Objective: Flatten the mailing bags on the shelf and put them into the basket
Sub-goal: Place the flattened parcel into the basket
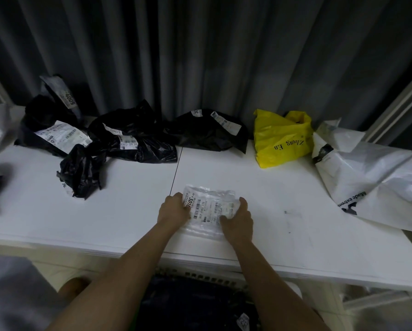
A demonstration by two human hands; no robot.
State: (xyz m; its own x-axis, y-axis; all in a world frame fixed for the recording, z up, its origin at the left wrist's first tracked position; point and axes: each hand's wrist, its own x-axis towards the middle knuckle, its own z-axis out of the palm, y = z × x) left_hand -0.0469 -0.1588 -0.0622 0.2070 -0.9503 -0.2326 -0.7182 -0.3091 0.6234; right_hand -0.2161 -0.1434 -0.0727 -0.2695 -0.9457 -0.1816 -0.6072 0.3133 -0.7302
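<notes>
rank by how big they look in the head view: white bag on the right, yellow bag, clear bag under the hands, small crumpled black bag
1. white bag, clearly largest, though partly cut off by the frame edge.
2. yellow bag.
3. and 4. clear bag and small crumpled black bag look about alike; the hands cover part of the clear one, so no ranking.

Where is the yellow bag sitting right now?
In the head view the yellow bag stands at the back right of the white shelf, between a black mailing bag and a large white bag.
</notes>
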